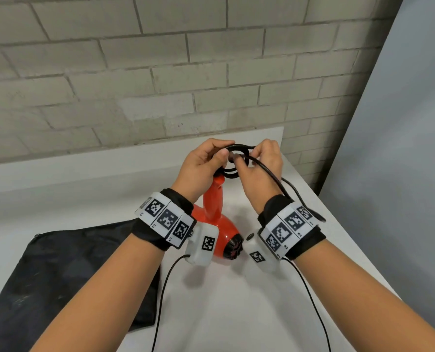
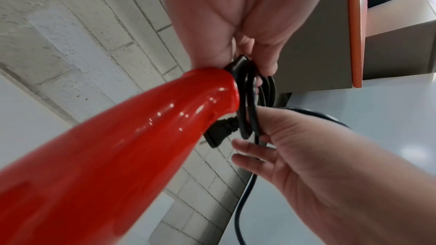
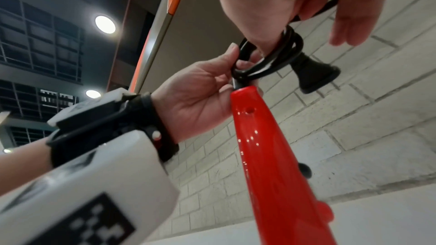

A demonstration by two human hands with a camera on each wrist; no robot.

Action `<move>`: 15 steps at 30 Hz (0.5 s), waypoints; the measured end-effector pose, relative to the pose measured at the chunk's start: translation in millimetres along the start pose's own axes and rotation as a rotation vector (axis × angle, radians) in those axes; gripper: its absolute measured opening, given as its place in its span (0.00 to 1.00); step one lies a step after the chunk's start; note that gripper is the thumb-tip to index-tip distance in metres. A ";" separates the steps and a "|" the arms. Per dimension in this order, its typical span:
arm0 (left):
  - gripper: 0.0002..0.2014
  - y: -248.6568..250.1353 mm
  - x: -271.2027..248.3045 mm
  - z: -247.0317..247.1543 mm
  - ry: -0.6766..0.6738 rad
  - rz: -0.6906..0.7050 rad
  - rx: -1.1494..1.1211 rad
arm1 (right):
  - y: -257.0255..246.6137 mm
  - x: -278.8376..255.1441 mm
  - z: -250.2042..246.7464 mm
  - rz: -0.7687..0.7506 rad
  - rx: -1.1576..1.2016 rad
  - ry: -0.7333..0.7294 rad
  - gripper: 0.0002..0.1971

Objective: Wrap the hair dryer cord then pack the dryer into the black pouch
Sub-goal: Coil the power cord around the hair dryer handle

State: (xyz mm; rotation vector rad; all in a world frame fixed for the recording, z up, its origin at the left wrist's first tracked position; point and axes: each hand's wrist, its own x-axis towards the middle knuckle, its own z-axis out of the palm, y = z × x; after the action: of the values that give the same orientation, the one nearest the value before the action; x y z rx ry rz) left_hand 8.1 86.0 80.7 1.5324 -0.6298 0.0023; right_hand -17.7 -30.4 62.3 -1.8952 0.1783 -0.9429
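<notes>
The red hair dryer [image 1: 217, 233] stands on the white table [image 1: 236, 313] with its handle [image 1: 211, 196] pointing up. Several loops of its black cord [image 1: 233, 162] are gathered at the handle's top. My left hand [image 1: 221, 151] grips the loops from the left, thumb through them [image 3: 235, 53]. My right hand [image 1: 247, 156] pinches the cord on the right side of the loops [image 2: 256, 100]. The loose cord [image 1: 291, 191] runs back over my right wrist. The black pouch [image 1: 59, 275] lies flat on the table, left of the dryer.
A grey brick wall [image 1: 160, 72] runs along the table's far edge. The table's right edge [image 1: 338, 224] is close to my right arm, with a pale floor [image 1: 401, 148] beyond it. Thin black cables [image 1: 165, 288] hang from both wrist cameras.
</notes>
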 end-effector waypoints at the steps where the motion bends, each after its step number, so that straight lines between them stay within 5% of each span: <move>1: 0.10 1.2 1.3 -1.1 -0.037 -0.017 -0.017 | -0.2 1.1 1.4 -0.002 -0.006 -0.016 0.15; 6: 0.11 8.8 7.7 -7.3 -0.196 -0.090 -0.030 | -2.7 4.9 3.5 -0.023 0.043 -0.203 0.11; 10: 0.07 5.3 8.5 -9.1 -0.128 -0.126 -0.102 | 1.3 6.0 1.9 -0.096 0.044 -0.368 0.03; 15: 0.13 2.2 8.1 -12.1 -0.014 -0.105 -0.119 | 34.3 -1.6 -13.8 -0.137 -0.151 -0.627 0.12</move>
State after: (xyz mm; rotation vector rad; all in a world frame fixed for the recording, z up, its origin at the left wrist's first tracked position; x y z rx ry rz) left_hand 18.6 94.3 86.8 1.4496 -0.5504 -0.1246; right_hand -19.1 -57.0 36.6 -2.2717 -0.2633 -0.3907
